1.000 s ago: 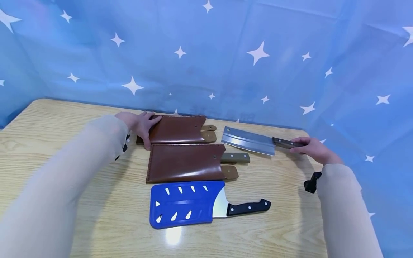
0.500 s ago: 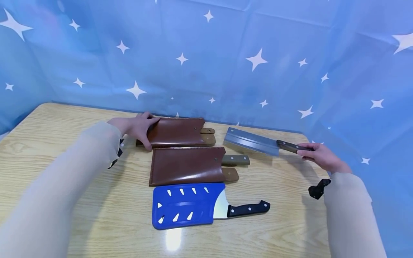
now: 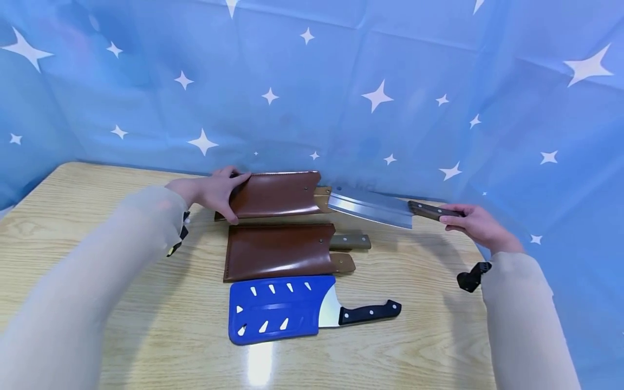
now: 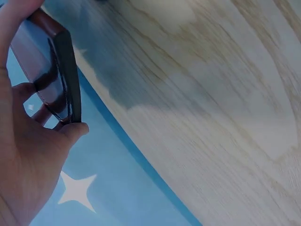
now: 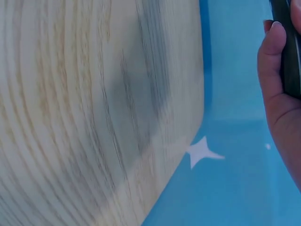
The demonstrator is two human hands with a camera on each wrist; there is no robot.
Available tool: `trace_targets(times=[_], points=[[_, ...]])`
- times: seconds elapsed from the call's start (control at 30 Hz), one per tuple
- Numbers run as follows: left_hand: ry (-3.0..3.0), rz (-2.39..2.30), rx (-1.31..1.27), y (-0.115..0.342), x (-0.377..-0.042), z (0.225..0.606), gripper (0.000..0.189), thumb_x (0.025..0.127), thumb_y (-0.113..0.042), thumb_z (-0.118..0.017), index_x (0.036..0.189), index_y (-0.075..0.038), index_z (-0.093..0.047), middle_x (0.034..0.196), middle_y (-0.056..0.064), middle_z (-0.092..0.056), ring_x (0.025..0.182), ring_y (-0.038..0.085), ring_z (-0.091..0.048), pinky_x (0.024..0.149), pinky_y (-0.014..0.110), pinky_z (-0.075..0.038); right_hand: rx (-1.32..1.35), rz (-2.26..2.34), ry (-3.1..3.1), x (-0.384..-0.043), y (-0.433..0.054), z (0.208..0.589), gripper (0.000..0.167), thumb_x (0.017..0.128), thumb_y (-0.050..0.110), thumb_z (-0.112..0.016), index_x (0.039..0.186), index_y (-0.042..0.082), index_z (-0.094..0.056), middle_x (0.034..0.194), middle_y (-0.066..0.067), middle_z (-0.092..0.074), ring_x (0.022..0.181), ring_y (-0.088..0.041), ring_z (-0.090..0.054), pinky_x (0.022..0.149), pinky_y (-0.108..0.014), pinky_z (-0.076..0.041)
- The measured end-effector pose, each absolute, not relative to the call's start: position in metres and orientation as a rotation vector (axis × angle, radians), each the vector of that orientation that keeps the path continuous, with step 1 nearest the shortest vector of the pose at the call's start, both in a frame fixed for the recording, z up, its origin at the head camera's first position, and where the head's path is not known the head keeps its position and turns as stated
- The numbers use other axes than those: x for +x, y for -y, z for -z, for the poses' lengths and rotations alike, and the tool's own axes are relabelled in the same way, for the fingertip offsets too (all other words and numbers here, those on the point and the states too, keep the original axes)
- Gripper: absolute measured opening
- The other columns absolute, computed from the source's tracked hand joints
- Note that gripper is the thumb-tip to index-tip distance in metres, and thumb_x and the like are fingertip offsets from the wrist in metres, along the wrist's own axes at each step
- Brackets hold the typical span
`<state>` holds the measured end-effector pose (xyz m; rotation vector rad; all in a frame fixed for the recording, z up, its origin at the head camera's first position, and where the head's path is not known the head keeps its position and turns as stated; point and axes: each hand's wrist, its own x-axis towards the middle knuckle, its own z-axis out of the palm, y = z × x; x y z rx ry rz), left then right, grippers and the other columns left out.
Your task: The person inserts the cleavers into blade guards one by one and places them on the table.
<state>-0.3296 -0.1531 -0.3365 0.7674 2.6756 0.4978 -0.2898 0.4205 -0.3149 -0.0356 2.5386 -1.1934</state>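
My left hand (image 3: 218, 194) grips the closed end of a brown leather knife sheath (image 3: 278, 194) at the back of the table. In the left wrist view, thumb and fingers span that sheath's end (image 4: 59, 70), which is tipped up there. By its dark riveted handle my right hand (image 3: 475, 225) holds a bare cleaver (image 3: 370, 207). The blade points left, and its front end overlaps the tan flap (image 3: 322, 198) at the sheath's mouth in the head view. Only the handle's end (image 5: 290, 56) shows in the right wrist view, wrapped by the fingers.
In front lies a second brown sheath (image 3: 278, 252) with a cleaver's olive handle (image 3: 352, 242) sticking out. Nearer still is a black-handled cleaver (image 3: 370, 313) in a blue slotted cover (image 3: 278, 309). A starry blue curtain (image 3: 292, 119) hangs behind the table edge.
The cleaver rose from the table in my right hand, then shifted left to the sheath's mouth. My left hand lifted and moved the back sheath slightly right. The other two cleavers stayed put.
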Motion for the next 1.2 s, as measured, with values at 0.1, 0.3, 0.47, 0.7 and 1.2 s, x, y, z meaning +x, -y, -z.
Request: trace_targets(times=[0.1,0.3,0.47,0.7,1.2], points=[[-2.669,-0.502,0.793,0.146,-0.329,0.336,0.114,0.066,-0.034,-0.081,0.151,-0.006,-0.009,0.146,0.023,-0.012,0.130,0.042,-0.017,0.100,0.059,-0.030,-0.044,1.211,-2.536,-0.291,-0.414,0.315,0.067,0.096,0.027,-0.052,0.144,-0.009,-0.023,0.143,-0.017,-0.030,0.086,0.006,-0.058,0.082,-0.018,-0.049],[-2.659,-0.497,0.816,0.140,-0.326,0.335,0.115,0.066,-0.034,-0.081,0.151,-0.007,-0.009,0.147,0.022,-0.012,0.130,0.041,-0.016,0.102,0.058,-0.029,-0.078,1.189,-2.541,-0.293,-0.406,0.313,0.066,0.096,0.028,-0.052,0.144,-0.008,-0.025,0.143,-0.022,-0.027,0.087,0.006,-0.058,0.081,-0.016,-0.049],[-2.657,-0.506,0.822,0.137,-0.324,0.334,0.115,0.066,-0.033,-0.081,0.151,-0.008,-0.008,0.147,0.022,-0.012,0.131,0.041,-0.016,0.102,0.058,-0.028,-0.103,1.155,-2.561,-0.298,-0.399,0.313,0.065,0.094,0.029,-0.055,0.143,-0.006,-0.029,0.114,0.008,-0.049,0.085,0.002,-0.059,0.080,-0.017,-0.049],[-2.669,-0.505,0.866,0.132,-0.323,0.332,0.113,0.067,-0.032,-0.081,0.151,-0.009,-0.009,0.147,0.021,-0.012,0.132,0.040,-0.016,0.103,0.058,-0.029,-0.168,1.097,-2.575,-0.305,-0.385,0.310,0.059,0.094,0.029,-0.056,0.140,-0.003,-0.036,0.118,0.006,-0.048,0.087,0.000,-0.059,0.081,-0.018,-0.048],[-2.679,-0.511,0.922,0.125,-0.318,0.334,0.116,0.065,-0.034,-0.082,0.152,-0.010,-0.009,0.148,0.019,-0.013,0.132,0.038,-0.017,0.103,0.054,-0.031,-0.234,1.196,-2.544,-0.311,-0.361,0.303,0.054,0.091,0.016,-0.060,0.134,-0.012,-0.040,0.098,0.015,-0.057,0.082,-0.002,-0.059,0.077,-0.023,-0.050]])
